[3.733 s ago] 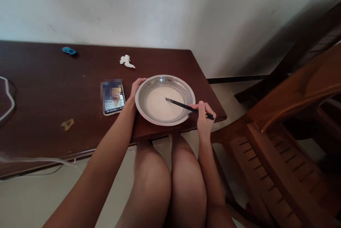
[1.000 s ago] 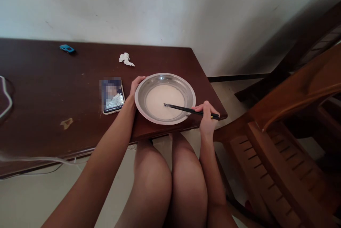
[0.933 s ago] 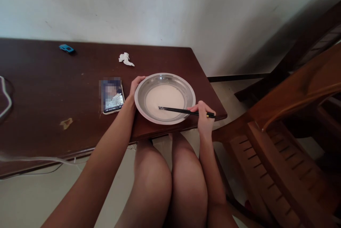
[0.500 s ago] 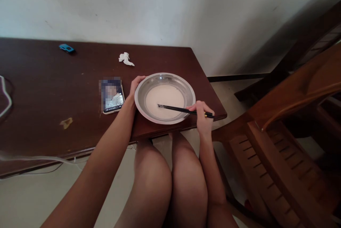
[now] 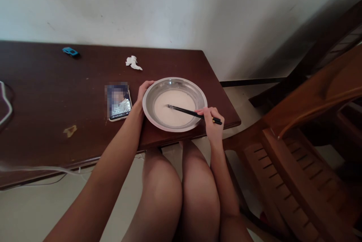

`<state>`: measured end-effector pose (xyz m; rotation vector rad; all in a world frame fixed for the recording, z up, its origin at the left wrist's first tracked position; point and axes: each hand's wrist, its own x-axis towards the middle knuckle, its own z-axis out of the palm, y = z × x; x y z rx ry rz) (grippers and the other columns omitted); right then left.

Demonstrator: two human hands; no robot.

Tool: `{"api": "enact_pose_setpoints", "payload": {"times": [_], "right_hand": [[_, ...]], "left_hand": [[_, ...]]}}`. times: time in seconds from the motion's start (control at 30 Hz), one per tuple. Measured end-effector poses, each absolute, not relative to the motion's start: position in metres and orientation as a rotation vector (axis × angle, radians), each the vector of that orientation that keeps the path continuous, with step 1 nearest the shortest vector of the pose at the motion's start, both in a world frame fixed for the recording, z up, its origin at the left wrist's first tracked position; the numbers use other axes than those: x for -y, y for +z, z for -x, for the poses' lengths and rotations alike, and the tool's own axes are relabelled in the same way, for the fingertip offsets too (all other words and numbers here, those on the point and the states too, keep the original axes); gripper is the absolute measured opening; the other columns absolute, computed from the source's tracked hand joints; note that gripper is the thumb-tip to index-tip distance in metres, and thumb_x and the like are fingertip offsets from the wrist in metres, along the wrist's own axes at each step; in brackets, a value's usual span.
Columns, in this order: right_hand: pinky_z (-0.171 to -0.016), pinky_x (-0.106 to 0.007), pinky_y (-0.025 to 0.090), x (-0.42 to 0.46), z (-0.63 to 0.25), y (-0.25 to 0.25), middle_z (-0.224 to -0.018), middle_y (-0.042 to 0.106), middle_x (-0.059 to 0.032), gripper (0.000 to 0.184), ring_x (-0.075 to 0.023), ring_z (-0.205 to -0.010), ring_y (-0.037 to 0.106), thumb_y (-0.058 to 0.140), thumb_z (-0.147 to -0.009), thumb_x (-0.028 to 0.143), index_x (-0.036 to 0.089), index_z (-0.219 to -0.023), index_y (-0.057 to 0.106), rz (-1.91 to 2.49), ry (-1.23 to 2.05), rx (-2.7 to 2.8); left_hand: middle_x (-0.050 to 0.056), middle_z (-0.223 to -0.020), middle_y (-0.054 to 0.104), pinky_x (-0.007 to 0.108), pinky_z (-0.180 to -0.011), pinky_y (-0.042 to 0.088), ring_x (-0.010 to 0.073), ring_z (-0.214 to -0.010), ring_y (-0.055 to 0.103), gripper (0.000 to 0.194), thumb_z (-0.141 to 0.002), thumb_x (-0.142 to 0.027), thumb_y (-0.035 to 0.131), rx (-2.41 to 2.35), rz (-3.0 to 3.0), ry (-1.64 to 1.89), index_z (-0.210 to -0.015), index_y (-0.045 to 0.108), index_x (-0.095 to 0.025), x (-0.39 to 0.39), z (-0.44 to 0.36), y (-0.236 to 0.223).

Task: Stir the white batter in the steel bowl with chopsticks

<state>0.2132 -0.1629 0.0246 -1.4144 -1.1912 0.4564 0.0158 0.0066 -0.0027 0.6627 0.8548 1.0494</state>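
Observation:
A wide metal bowl [image 5: 147, 113] stands near the front right of the table, with a pale, creamy liquid [image 5: 178, 115] in its bottom. My left hand [image 5: 143, 91] grips the bowl's left rim; some of its fingers are hidden behind the bowl. Closed around a pair of black chopsticks [image 5: 188, 111] is my right hand [image 5: 213, 121], just past the bowl's right front rim. The chopsticks slant down to the left, and their tips reach the liquid left of its middle.
On the dark wooden table [image 5: 51, 87] lie a phone [image 5: 120, 102], crumpled white tissue [image 5: 133, 62], a blue toy car [image 5: 70, 51] and a yellowish scrap or stain [image 5: 70, 131]. White cable [image 5: 42, 168] runs along the front edge. A wooden chair [image 5: 271, 159] stands at right.
My right hand has shifted slightly left, and the chopstick tips have moved a little left and toward the far side of the bowl. My left hand and the bowl look unmoved.

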Motion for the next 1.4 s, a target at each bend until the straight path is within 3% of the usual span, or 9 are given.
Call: {"api": "enact_pose_setpoints", "payload": {"times": [0.23, 0.43, 0.63, 0.8, 1.0, 1.2, 1.4], "right_hand": [[-0.07, -0.032, 0.048, 0.1641, -0.2154, 0.0232, -0.055, 0.06, 0.0014, 0.041, -0.0144, -0.061, 0.059, 0.045, -0.087, 0.04, 0.022, -0.053, 0.057, 1.318, 0.416, 0.954], [-0.082, -0.034, 0.044, 0.1622, -0.2141, 0.0227, -0.069, 0.069, -0.0008, 0.032, -0.0161, -0.078, 0.058, 0.049, -0.086, 0.038, 0.022, -0.063, 0.064, 1.446, 0.407, 1.162], [-0.071, -0.033, 0.047, 0.1634, -0.2156, 0.0215, -0.055, 0.062, 0.0015, 0.041, -0.0145, -0.062, 0.059, 0.044, -0.087, 0.042, 0.022, -0.053, 0.057, 1.342, 0.43, 0.994], [-0.08, -0.034, 0.044, 0.1632, -0.2134, 0.0237, -0.069, 0.069, -0.0007, 0.031, -0.0162, -0.078, 0.059, 0.049, -0.086, 0.038, 0.022, -0.063, 0.064, 1.42, 0.446, 1.177], [-0.071, -0.033, 0.047, 0.1638, -0.2146, 0.0238, -0.057, 0.063, 0.0009, 0.041, -0.0147, -0.063, 0.059, 0.045, -0.088, 0.04, 0.022, -0.054, 0.058, 1.319, 0.418, 0.966], [-0.078, -0.032, 0.046, 0.1626, -0.213, 0.0242, -0.069, 0.069, -0.0007, 0.03, -0.0154, -0.078, 0.059, 0.05, -0.086, 0.037, 0.022, -0.065, 0.064, 1.416, 0.456, 1.173], [-0.07, -0.032, 0.047, 0.163, -0.2153, 0.0213, -0.057, 0.062, 0.0009, 0.041, -0.0139, -0.061, 0.059, 0.045, -0.088, 0.04, 0.021, -0.054, 0.058, 1.315, 0.402, 0.986]], "left_hand": [[0.001, -0.052, 0.06, 0.026, -0.068, 0.051, 0.018, -0.071, 0.064, 0.029, -0.081, -0.022, 0.041, -0.848, -0.638, 1.053, -0.062, 0.063, -0.018, -0.0074, -0.0158, -0.0022], [0.002, -0.054, 0.062, 0.028, -0.07, 0.052, 0.0205, -0.075, 0.064, 0.025, -0.08, -0.022, 0.043, -0.875, -0.638, 1.048, -0.065, 0.063, -0.018, -0.0058, -0.0165, 0.0001], [0.001, -0.052, 0.06, 0.025, -0.06, 0.049, 0.0175, -0.066, 0.063, 0.03, -0.081, -0.022, 0.041, -0.891, -0.634, 1.055, -0.061, 0.063, -0.018, -0.0055, -0.017, 0.0007], [0.001, -0.052, 0.06, 0.025, -0.059, 0.049, 0.0173, -0.067, 0.063, 0.031, -0.081, -0.021, 0.041, -0.878, -0.641, 1.072, -0.06, 0.064, -0.018, -0.0063, -0.0174, -0.0009], [0.001, -0.051, 0.06, 0.027, -0.066, 0.052, 0.0185, -0.07, 0.064, 0.03, -0.08, -0.022, 0.042, -0.85, -0.649, 1.072, -0.061, 0.064, -0.018, -0.0086, -0.0169, -0.0039], [0.001, -0.051, 0.061, 0.026, -0.067, 0.052, 0.0175, -0.069, 0.063, 0.029, -0.081, -0.021, 0.042, -0.825, -0.64, 1.055, -0.063, 0.065, -0.017, -0.007, -0.016, -0.0019], [0.001, -0.052, 0.061, 0.027, -0.066, 0.052, 0.0189, -0.069, 0.064, 0.028, -0.081, -0.022, 0.042, -0.891, -0.632, 1.071, -0.061, 0.062, -0.019, -0.0065, -0.0169, -0.0008]]}}
